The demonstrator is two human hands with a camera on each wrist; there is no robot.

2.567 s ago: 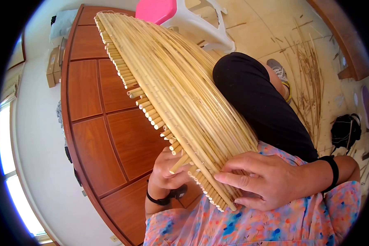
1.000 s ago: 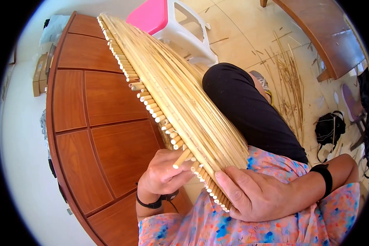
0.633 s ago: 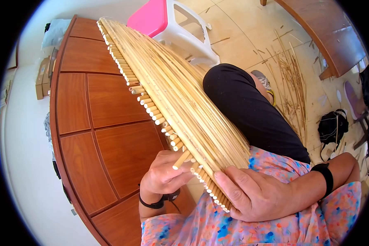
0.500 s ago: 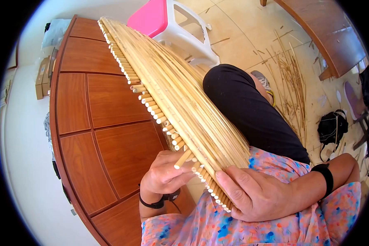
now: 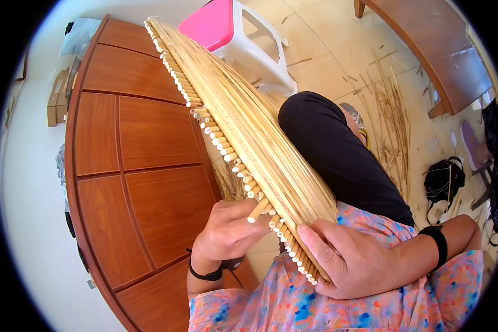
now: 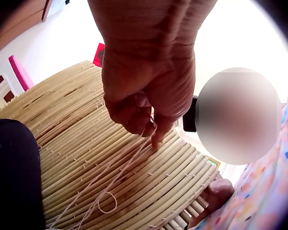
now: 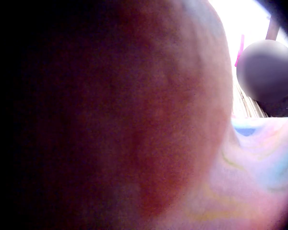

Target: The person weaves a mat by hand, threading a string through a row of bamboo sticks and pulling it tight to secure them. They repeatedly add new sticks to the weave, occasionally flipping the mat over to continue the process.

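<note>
A stalk mat (image 5: 227,127), made of straw-coloured stalks stitched side by side, slants across the lap with its cut ends jutting out on the left. My left hand (image 5: 227,232) sits behind those ends in the head view. The left wrist view shows that hand (image 6: 146,96) pinching a pale thread (image 6: 120,175), one fingertip touching the stalks. Loose thread loops trail over this side of the mat (image 6: 77,148). My right hand (image 5: 359,257) grips the mat's near corner, fingers on its upper face. In the dark right wrist view, skin fills most of the frame.
A white stool with a pink seat (image 5: 210,25) stands beyond the mat. One bent knee (image 5: 315,127) is right of it. Brown wooden panels (image 5: 160,133) rise on the left. Loose stalks (image 5: 390,122) and a black bag (image 5: 445,180) lie on the tiled floor, near a wooden table (image 5: 437,50).
My right hand's fingers, spread over the mat's face at first, have drawn together at the corner. Recently the mat and left hand have shifted slightly right, and the head view has turned.
</note>
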